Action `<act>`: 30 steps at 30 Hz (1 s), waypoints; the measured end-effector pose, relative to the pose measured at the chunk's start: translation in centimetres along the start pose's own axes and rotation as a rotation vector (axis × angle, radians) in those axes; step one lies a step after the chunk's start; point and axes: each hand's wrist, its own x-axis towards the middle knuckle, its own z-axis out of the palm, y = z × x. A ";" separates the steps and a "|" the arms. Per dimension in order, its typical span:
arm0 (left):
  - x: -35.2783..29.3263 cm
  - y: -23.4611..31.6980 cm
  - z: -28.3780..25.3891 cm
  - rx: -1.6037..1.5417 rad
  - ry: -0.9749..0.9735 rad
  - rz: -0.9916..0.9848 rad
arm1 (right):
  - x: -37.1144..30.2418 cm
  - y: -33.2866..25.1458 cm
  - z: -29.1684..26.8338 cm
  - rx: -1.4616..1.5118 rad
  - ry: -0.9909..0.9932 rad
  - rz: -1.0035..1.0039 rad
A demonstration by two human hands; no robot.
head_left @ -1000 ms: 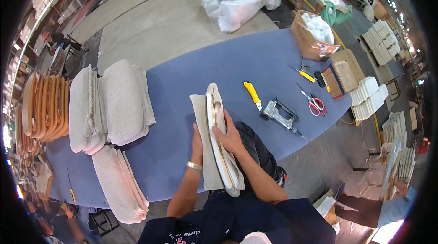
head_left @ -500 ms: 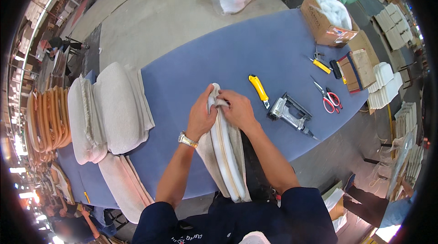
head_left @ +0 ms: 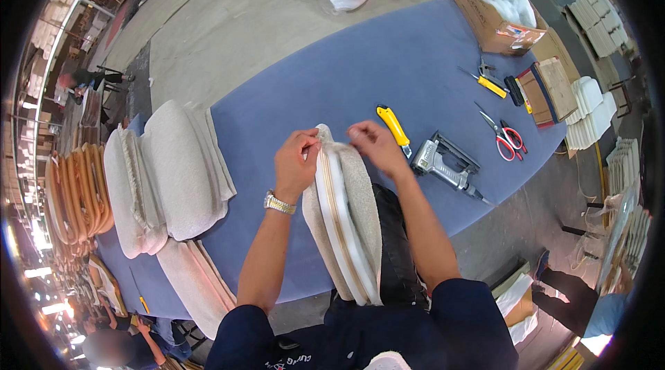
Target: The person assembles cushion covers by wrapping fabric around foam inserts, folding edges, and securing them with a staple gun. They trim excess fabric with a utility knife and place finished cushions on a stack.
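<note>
A padded seat cushion [head_left: 346, 221] stands on edge against my body, showing beige fabric, white foam and a wooden board edge. My left hand [head_left: 294, 162] grips the fabric at the cushion's top left corner. On the top right side, my right hand [head_left: 370, 145] pinches the fabric. Both hands hold the cover over the blue table [head_left: 346, 72].
A yellow utility knife [head_left: 393, 125] and a pneumatic stapler [head_left: 443, 166] lie right of my hands. Red-handled scissors [head_left: 504, 136], pliers [head_left: 485, 79], a cardboard box [head_left: 495, 13] of white stuffing sit farther right. Finished cushions [head_left: 166, 176] are stacked at left.
The cushion has been raised from lying flat to standing on edge. Both hands have moved up to its top end and now pinch the fabric there.
</note>
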 end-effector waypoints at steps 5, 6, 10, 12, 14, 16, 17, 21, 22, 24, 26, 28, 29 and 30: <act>0.2 -1.0 -0.3 0.012 -0.027 -0.163 | 3.9 3.8 -5.8 -0.980 0.359 -0.049; 0.2 -1.1 -0.5 0.043 -0.041 -0.197 | 4.3 4.9 -6.0 -1.034 0.336 0.017; -0.7 1.2 -0.4 -0.026 0.040 0.057 | 5.6 5.6 -6.8 -1.166 0.299 0.181; 0.1 1.7 -0.4 0.218 0.024 0.271 | 6.2 3.6 -7.4 -1.116 0.231 0.167; 0.4 1.6 0.0 0.250 -0.037 0.257 | 5.4 -0.7 -7.0 -1.069 0.254 0.073; 0.8 1.5 0.2 0.263 -0.091 0.191 | 3.2 -4.6 -6.8 -0.743 0.355 -0.147; 1.2 1.3 0.4 0.259 -0.124 0.134 | 1.6 -6.3 -6.9 -0.573 0.406 -0.251; 0.8 -2.3 1.3 -0.186 -0.015 -0.108 | -6.8 -10.1 -3.8 0.615 0.208 -0.392; 0.8 -2.3 1.5 -0.226 -0.014 -0.091 | -8.6 -10.3 -2.2 0.824 0.119 -0.439; 0.7 -2.7 1.5 -0.298 0.005 -0.063 | -10.6 -11.8 2.5 1.244 0.040 -0.363; 0.7 -2.8 1.6 -0.430 -0.020 -0.121 | -11.5 -12.2 6.7 1.375 0.118 -0.135; 0.8 -4.3 1.6 -0.594 -0.043 -0.110 | -11.3 -10.6 9.0 1.338 -0.010 -0.060; 0.5 -5.7 1.3 -0.698 -0.068 -0.048 | -10.9 -9.3 10.1 1.370 -0.189 -0.083; 0.4 -6.0 1.2 -0.804 -0.102 0.013 | -10.4 -8.1 11.2 1.449 -0.297 -0.047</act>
